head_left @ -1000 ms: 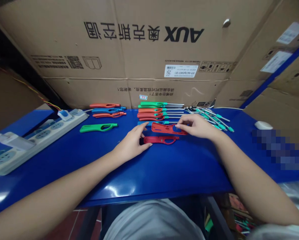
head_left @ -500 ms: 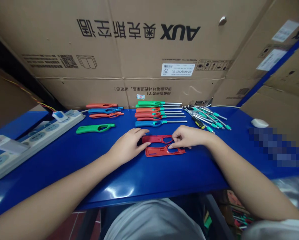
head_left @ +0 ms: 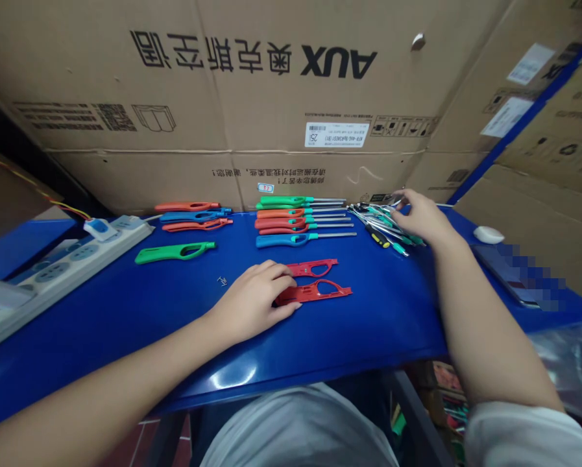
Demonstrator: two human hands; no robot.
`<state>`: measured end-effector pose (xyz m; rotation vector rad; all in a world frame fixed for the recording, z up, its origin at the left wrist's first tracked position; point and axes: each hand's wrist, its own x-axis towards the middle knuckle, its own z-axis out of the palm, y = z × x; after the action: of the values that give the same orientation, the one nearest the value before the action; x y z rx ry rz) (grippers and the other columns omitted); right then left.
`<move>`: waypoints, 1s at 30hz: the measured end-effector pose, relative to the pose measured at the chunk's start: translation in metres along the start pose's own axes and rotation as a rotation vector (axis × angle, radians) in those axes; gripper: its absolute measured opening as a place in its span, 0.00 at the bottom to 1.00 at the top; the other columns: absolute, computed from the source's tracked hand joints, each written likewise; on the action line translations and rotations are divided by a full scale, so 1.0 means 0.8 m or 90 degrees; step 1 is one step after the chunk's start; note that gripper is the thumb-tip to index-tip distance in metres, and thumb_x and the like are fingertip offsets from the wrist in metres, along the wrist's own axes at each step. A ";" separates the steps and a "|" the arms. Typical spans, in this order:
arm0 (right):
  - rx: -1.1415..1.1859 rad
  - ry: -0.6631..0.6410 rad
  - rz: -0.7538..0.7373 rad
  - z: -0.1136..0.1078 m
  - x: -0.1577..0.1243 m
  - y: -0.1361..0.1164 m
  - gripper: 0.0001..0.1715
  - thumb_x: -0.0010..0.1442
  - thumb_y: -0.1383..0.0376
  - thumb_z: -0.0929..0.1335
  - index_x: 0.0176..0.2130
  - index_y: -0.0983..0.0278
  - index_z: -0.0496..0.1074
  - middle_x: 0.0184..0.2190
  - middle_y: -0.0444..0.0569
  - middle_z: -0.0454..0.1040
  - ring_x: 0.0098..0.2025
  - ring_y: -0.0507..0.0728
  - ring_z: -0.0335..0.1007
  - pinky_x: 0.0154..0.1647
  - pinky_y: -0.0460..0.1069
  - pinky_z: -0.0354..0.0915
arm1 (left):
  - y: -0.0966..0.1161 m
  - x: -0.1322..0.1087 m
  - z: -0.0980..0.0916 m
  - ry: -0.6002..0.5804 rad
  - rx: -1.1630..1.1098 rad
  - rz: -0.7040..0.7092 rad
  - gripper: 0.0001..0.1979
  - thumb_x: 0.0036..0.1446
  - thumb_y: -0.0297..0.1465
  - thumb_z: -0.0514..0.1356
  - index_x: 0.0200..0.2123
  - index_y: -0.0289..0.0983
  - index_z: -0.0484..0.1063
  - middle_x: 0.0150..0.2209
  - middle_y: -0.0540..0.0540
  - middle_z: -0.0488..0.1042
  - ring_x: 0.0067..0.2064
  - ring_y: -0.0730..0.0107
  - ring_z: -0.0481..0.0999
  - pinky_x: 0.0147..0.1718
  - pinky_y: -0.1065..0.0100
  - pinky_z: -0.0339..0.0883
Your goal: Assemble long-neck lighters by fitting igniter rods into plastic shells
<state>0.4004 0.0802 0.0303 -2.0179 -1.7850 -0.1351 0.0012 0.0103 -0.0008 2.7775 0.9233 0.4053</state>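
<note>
Two red casing halves lie side by side on the blue table, the upper one (head_left: 315, 267) behind the lower one (head_left: 327, 290). My left hand (head_left: 261, 295) rests over their left ends, its fingers closed round the end of the lower half. At the back right, my right hand (head_left: 420, 217) reaches into a pile of metal rods with teal ends (head_left: 383, 224); its fingers are bent together at the pile, and what they pinch is too small to make out. A black and yellow screwdriver (head_left: 378, 237) lies at the pile's front.
Finished-looking lighters with rods (head_left: 285, 240) line the back middle. Coloured casings (head_left: 176, 253) lie to the left, near small screws (head_left: 222, 281). A white power strip (head_left: 71, 266) crosses the left side. A white object (head_left: 488, 234) and a phone (head_left: 505, 279) are at right; cardboard (head_left: 252, 117) stands behind.
My right hand has left the red halves and moved to the rod pile. My left hand has shifted over the lower half. The small screws now show, and the view has moved slightly.
</note>
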 end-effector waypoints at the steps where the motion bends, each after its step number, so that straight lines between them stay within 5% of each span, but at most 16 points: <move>1: -0.026 -0.017 0.031 -0.001 0.002 0.007 0.26 0.56 0.65 0.68 0.55 0.65 0.72 0.45 0.55 0.79 0.43 0.63 0.74 0.42 0.53 0.67 | 0.000 0.000 -0.002 -0.001 0.003 -0.004 0.11 0.64 0.38 0.62 0.45 0.39 0.76 0.47 0.44 0.76 0.51 0.56 0.73 0.49 0.55 0.69; 7: -0.071 -0.149 0.074 0.008 0.005 0.016 0.05 0.54 0.64 0.71 0.33 0.62 0.77 0.35 0.50 0.81 0.37 0.60 0.75 0.34 0.49 0.65 | -0.005 -0.002 -0.019 -0.014 0.061 -0.022 0.10 0.60 0.37 0.63 0.42 0.39 0.76 0.48 0.44 0.76 0.50 0.54 0.74 0.48 0.55 0.69; 17: -0.095 -0.186 0.045 0.025 0.007 0.013 0.13 0.53 0.63 0.72 0.41 0.63 0.76 0.39 0.53 0.79 0.37 0.59 0.74 0.32 0.48 0.61 | -0.016 0.002 -0.019 -0.040 0.020 -0.027 0.12 0.63 0.39 0.61 0.44 0.38 0.76 0.44 0.44 0.77 0.47 0.57 0.75 0.46 0.59 0.70; 25: -0.076 -0.196 0.071 0.031 0.004 0.004 0.01 0.52 0.67 0.71 0.29 0.63 0.74 0.31 0.52 0.79 0.34 0.59 0.74 0.31 0.48 0.61 | -0.021 0.000 -0.016 -0.038 -0.038 -0.046 0.12 0.63 0.39 0.62 0.45 0.39 0.75 0.45 0.45 0.75 0.48 0.60 0.74 0.46 0.61 0.71; 30: -0.038 -0.123 0.056 0.030 0.004 0.001 0.03 0.55 0.66 0.69 0.33 0.62 0.71 0.36 0.53 0.79 0.36 0.59 0.73 0.33 0.49 0.61 | -0.020 0.001 -0.023 -0.059 0.013 -0.037 0.12 0.64 0.39 0.61 0.45 0.39 0.75 0.45 0.45 0.75 0.47 0.60 0.75 0.42 0.63 0.70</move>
<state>0.3965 0.0924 0.0099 -2.2137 -1.8211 0.0354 -0.0126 0.0251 0.0126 2.7545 0.9880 0.2582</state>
